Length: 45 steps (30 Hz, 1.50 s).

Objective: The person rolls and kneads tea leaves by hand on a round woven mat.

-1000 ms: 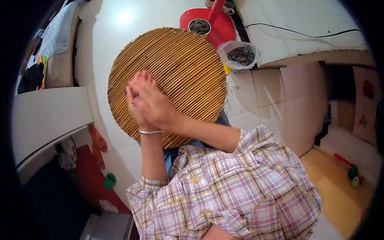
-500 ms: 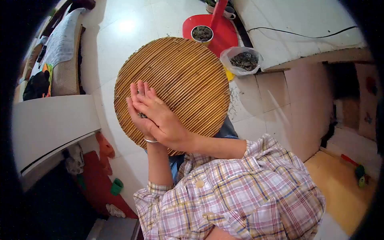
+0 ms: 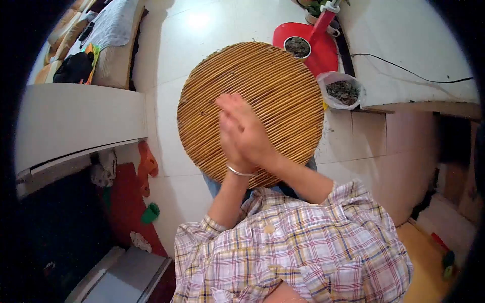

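Over a round cane-topped stool [image 3: 288, 96], my hands are pressed palm to palm. My left hand [image 3: 231, 144] is mostly covered and wears a silver bangle [image 3: 240, 172] at the wrist. My right hand [image 3: 252, 134] lies over it, fingers together and pointing away from me. Whatever is between the palms is hidden now; greyish-green flaky bits showed there earlier. A few dark specks lie on the cane surface. At the far right of the stool are a white pot [image 3: 297, 47] of dark, crumbly material and a clear plastic bag [image 3: 344, 91] of similar flakes.
A red dustpan-like tray [image 3: 328, 53] with an upright handle lies behind the pot. Scattered flakes dot the floor tiles right of the stool. A white cabinet [image 3: 83, 118] stands at left, with orange slippers [image 3: 146, 166] and a green cup [image 3: 150, 213] near it.
The view has shifted, so the stool and hands appear farther right. My hands have closed more tightly, and the right palm now covers the flaky bits seen in the left.
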{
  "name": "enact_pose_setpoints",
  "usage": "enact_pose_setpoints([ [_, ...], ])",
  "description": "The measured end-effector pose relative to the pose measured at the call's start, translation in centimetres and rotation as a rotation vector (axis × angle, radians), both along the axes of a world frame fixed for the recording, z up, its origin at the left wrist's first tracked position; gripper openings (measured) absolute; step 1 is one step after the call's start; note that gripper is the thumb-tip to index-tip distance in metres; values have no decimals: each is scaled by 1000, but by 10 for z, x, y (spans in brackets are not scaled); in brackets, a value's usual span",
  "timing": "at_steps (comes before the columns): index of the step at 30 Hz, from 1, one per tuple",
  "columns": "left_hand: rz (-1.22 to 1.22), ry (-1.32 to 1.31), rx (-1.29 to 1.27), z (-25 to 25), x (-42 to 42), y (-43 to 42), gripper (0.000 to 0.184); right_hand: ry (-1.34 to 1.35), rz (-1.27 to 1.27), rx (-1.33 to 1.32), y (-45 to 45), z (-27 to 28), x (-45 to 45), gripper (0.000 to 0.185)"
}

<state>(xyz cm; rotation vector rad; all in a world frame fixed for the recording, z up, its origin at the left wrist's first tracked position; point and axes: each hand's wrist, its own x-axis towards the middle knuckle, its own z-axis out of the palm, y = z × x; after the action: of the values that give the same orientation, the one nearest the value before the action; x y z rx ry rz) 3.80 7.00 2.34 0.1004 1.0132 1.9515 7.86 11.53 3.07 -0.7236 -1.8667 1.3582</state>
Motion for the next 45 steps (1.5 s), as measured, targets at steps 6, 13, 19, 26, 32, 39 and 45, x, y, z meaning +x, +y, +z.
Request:
enact_pose_setpoints([
  [6,13,-88,-132,14,-3,4,47,-28,-28,15,2,-12,3,41],
  [13,-121,8,-69,10,3,11,59,74,18,17,32,4,-6,41],
  [19,47,-124,136,0,-32,24,53,5,60,75,6,2,3,45],
  [26,-30,-217,-86,3,17,14,51,26,28,-140,48,-8,-6,49],
  [32,39,-174,151,-16,-20,17,52,-81,132,65,-1,11,4,49],
  [39,19,-175,-81,10,3,12,51,5,-3,-79,36,-3,-19,42],
  [45,-33,-95,67,21,-21,18,63,34,33,-86,-13,12,16,34],
])
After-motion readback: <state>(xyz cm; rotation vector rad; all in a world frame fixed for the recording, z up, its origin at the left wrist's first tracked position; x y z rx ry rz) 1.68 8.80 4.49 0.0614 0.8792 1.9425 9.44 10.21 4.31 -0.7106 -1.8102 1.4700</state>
